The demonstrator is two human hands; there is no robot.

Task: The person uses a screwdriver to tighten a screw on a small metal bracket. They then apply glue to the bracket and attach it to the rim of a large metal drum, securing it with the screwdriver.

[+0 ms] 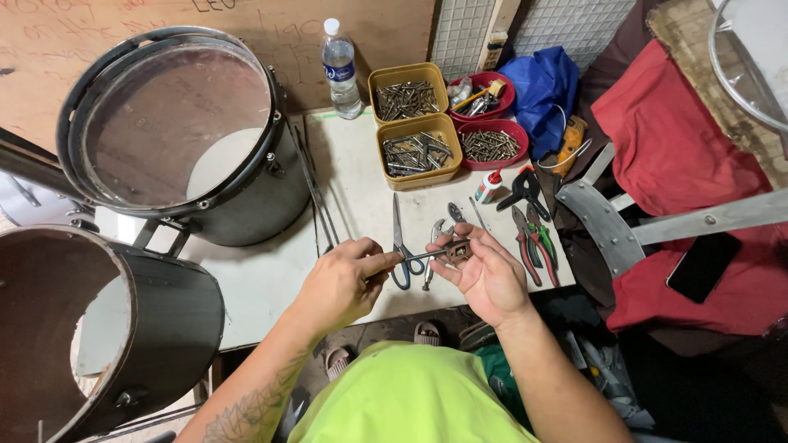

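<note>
**Hands holding a tension rod and lug over the table**

Left hand (pixel 345 283) pinches the thin metal rod (pixel 414 257); right hand (pixel 484 275) cradles its small brown lug (pixel 456 249), near table (pixel 271 279) edge. Likely stiff, light, slippery: grip the rod's plain end.

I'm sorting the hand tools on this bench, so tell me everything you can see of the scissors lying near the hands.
The scissors lie flat on the pale worktop, closed, with the long bare-metal blades pointing away from the person and the blue loop handles toward the bench's near edge. The left hand partly covers the handle end, so whether it touches them cannot be told. Silver pliers lie just to their right, beside the right hand. The blades look thin and grey, with no damage visible.
</note>
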